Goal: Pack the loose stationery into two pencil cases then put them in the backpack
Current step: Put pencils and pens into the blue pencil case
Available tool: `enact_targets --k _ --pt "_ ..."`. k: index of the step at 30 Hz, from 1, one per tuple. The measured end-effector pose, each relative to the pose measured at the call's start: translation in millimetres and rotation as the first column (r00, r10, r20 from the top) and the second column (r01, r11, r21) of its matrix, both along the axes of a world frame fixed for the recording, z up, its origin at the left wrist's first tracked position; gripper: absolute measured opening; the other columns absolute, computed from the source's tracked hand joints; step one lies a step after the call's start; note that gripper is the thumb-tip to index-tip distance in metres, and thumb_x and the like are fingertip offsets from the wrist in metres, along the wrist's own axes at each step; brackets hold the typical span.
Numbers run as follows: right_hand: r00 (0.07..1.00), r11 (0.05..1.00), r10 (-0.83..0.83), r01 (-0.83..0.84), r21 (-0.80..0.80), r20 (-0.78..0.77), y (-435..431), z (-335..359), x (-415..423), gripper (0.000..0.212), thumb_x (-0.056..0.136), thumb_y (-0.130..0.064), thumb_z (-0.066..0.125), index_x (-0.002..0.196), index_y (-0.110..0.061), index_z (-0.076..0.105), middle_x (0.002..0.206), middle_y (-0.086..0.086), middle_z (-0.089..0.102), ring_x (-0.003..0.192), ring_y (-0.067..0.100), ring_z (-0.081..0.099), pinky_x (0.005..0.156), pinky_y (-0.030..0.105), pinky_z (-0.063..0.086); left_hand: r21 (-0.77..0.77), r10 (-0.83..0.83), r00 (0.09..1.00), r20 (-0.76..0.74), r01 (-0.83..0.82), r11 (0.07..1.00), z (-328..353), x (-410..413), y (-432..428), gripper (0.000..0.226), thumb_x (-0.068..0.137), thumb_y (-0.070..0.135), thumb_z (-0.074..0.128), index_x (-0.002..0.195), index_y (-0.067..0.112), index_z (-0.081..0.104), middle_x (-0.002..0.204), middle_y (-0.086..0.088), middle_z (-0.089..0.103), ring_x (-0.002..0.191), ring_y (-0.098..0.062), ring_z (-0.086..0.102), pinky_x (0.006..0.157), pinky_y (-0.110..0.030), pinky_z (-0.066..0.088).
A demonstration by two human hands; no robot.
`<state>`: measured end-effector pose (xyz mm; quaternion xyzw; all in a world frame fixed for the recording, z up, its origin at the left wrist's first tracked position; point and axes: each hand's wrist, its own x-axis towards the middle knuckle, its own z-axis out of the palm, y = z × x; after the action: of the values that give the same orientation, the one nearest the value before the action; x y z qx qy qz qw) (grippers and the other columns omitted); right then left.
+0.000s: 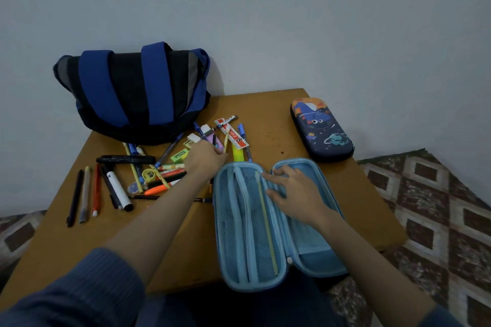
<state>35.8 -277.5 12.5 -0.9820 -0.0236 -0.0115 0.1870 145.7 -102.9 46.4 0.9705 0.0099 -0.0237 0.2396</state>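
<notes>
Light-blue pencil case point(249, 233) lies open like a book on the near right of the counter point(279, 119), its near end poking past the edge. The right hand point(295, 194) rests on the middle of it with its fingers point(275, 179) spread flat, pinning it and gripping nothing. The left hand point(206, 159) is out over the loose stationery point(159, 172) that's scattered across the left and middle. Its fingertips are tucked behind the back of the hand, so I honestly can't tell if it has pinched anything. My guess is all this stuff is light and stiff, and the round pens will roll, so pinch them mid-barrel, a few at once; the erasers are small enough to take one by one. The second pencil case point(322, 130), navy with a space print, sits zipped at the far right and looks rigid enough to grab around its sides. The blue-and-black backpack point(132, 93) slumps soft at the far left against a plain grey wall point(265, 21). The counter is orange-brown wood, and a diamond-patterned rug point(425, 207) shows beyond it.
</notes>
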Motion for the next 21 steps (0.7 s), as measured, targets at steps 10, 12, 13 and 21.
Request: enact_targets --k 10,12,13,21 --pt "1.000 1.000 0.006 -0.006 0.018 0.010 -1 -1 0 0.044 0.094 -0.038 0.049 0.138 -0.033 0.044 0.132 -0.005 0.046 0.122 0.017 0.042 0.096 0.035 0.042 0.163 0.017 0.998 -0.057 -0.007 0.987 -8 21 -10 0.042 0.080 0.041 0.070 0.102 0.006 0.061 0.106 -0.014 0.063 0.097 -0.028 0.060 0.074 -0.036 0.050" --pt "1.000 1.000 0.005 -0.005 0.023 0.018 -1 -2 0 0.044 0.093 -0.037 0.050 0.137 -0.032 0.045 0.132 -0.005 0.046 0.121 0.018 0.042 0.096 0.036 0.042 0.174 0.017 0.997 -0.079 -0.002 0.985 -10 24 -9 0.047 0.082 0.038 0.068 0.114 0.005 0.058 0.113 -0.015 0.061 0.106 -0.030 0.058 0.081 -0.037 0.050" --pt "1.000 1.000 0.004 -0.005 0.020 0.017 -1 -2 0 0.045 0.093 -0.038 0.050 0.137 -0.033 0.045 0.132 -0.005 0.046 0.121 0.017 0.042 0.097 0.036 0.042 0.158 0.006 0.996 -0.087 0.008 0.987 -11 25 -8 0.045 0.084 0.036 0.066 0.117 0.005 0.058 0.115 -0.015 0.061 0.107 -0.029 0.058 0.082 -0.037 0.050" --pt "1.000 1.000 -0.008 0.008 0.010 0.012 0 -2 0 0.045 0.093 -0.037 0.050 0.137 -0.033 0.045 0.133 -0.006 0.045 0.122 0.017 0.042 0.098 0.037 0.042 -0.496 0.071 0.994 0.081 -0.021 0.868 14 19 3 0.020 0.087 0.022 0.064 0.093 0.004 0.070 0.083 -0.004 0.063 0.072 -0.013 0.057 0.072 -0.027 0.051"
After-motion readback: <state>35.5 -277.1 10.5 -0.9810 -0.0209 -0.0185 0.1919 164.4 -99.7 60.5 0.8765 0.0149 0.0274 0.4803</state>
